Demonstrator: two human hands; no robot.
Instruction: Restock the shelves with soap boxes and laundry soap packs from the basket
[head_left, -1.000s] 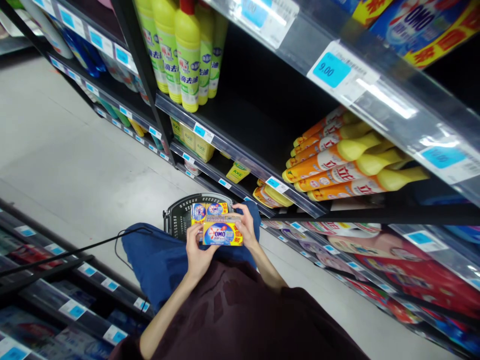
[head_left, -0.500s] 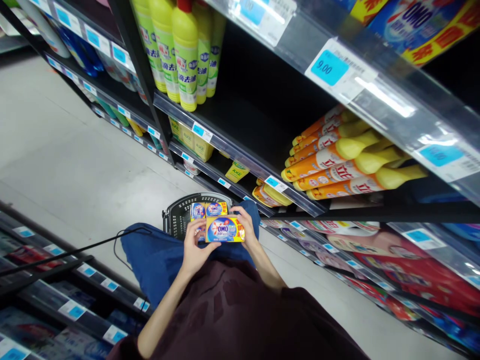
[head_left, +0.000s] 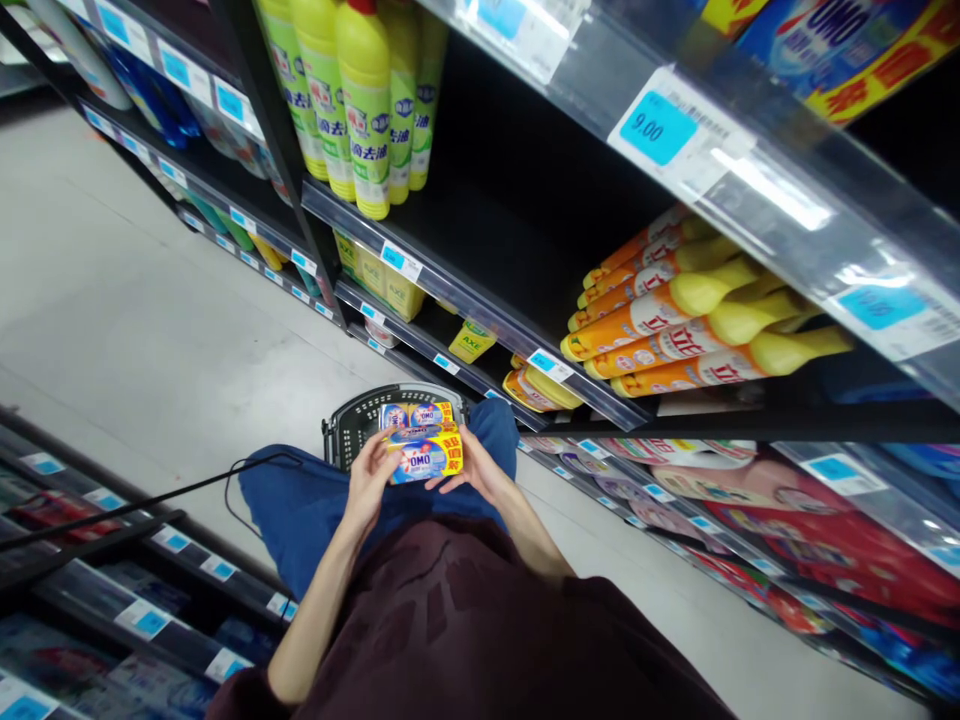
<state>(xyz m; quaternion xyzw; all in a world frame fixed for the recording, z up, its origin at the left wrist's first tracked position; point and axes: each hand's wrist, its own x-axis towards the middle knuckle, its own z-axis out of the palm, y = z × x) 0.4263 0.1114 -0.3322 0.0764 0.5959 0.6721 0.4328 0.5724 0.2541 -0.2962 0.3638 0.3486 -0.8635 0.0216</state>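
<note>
A yellow-and-blue pack of OMO laundry soap (head_left: 421,460) is held above my lap, tilted so that its printed front and top edge show. My left hand (head_left: 369,472) grips its left end, thumb over the front. At the right end, my right hand (head_left: 480,468) holds the side, with some fingers spread out below the lower corner. Just beyond, more OMO soap packs (head_left: 430,412) lie in a black shopping basket (head_left: 345,425) on the floor. The held pack and my hands hide part of the basket.
Shelves rise close on the right, with yellow-green bottles (head_left: 369,120), orange bottles (head_left: 675,320) lying on their sides and AXE packs (head_left: 471,340) lower down. A shelf edge with price tags (head_left: 660,128) juts out near my head. Another shelf (head_left: 142,615) stands at the left.
The soap pack has turned, so its top edge now shows, and has shifted slightly left with both hands. My right hand's fingers have spread below it.
</note>
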